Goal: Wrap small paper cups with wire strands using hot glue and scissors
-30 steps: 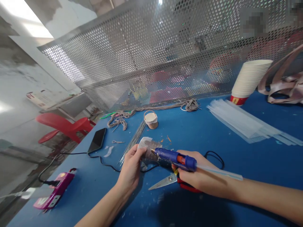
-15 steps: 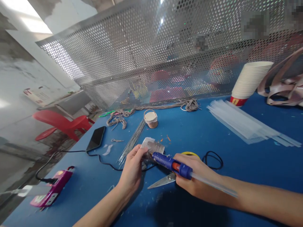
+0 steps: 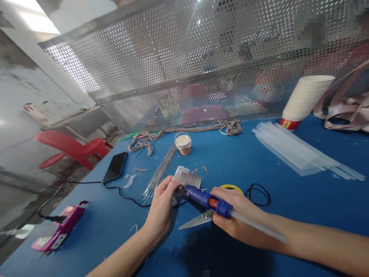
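While a perforated metal panel [image 3: 161, 69] stands at the far side of the blue table [image 3: 236, 154], our two hands come close together near its middle. Our right hand [image 3: 236, 215] has its fingers curled closed and grips a blue glue gun [image 3: 198, 195]; a clear glue stick [image 3: 259, 227] slants out of the back of the gun and lies over our wrist. Our left hand [image 3: 163, 202] is nearly closed, pinching the left end of a small piece [image 3: 191, 179] between thumb and fingers. Below our right hand we see scissors [image 3: 197, 220], one blade pointing left and their yellow handle partly hidden. Farther back, a little basket [image 3: 183, 145] stands upright, white above and brown below, with an arched handle. The piece we hold looks flat and grey-brown, with fine lines across it and a whitish upper left end; it slants in front of the basket, just beside the gun's tip, and we cannot tell whether the two touch. Smallest of all, orange scraps [image 3: 205, 167] lie on the table just beyond the piece.
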{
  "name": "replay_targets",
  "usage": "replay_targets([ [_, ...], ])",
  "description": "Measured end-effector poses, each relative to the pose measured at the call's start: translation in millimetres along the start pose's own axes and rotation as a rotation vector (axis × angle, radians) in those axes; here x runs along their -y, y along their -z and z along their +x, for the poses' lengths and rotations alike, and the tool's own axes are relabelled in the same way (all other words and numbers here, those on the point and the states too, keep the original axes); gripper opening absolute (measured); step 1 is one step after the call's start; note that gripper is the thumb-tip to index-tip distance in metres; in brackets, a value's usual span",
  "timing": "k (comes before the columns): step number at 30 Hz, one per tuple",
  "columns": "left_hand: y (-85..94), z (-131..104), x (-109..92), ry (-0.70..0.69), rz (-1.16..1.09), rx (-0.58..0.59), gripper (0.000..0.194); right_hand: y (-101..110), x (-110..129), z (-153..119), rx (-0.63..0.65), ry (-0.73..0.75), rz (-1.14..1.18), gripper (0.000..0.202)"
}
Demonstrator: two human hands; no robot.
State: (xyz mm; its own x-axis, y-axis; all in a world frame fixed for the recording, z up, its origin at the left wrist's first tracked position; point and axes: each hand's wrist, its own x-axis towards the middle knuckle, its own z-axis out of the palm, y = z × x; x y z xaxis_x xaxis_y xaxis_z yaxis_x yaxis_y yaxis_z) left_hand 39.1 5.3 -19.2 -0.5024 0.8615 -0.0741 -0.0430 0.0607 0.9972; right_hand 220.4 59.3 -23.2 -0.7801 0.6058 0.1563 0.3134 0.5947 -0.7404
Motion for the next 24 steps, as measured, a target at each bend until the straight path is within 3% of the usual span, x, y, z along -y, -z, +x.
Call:
replay_targets([
  [10, 1.1, 1.0, 2.9, -0.033, 0.068, -0.008, 0.026, -1.1, -2.6, -1.7, 0.000, -0.005, -0.079, 0.022],
  [24, -1.2, -1.8, -0.8, -0.068, 0.135, 0.002, 0.031, 4.8, 1.3, -2.9, -0.005, -0.015, -0.017, 0.022],
])
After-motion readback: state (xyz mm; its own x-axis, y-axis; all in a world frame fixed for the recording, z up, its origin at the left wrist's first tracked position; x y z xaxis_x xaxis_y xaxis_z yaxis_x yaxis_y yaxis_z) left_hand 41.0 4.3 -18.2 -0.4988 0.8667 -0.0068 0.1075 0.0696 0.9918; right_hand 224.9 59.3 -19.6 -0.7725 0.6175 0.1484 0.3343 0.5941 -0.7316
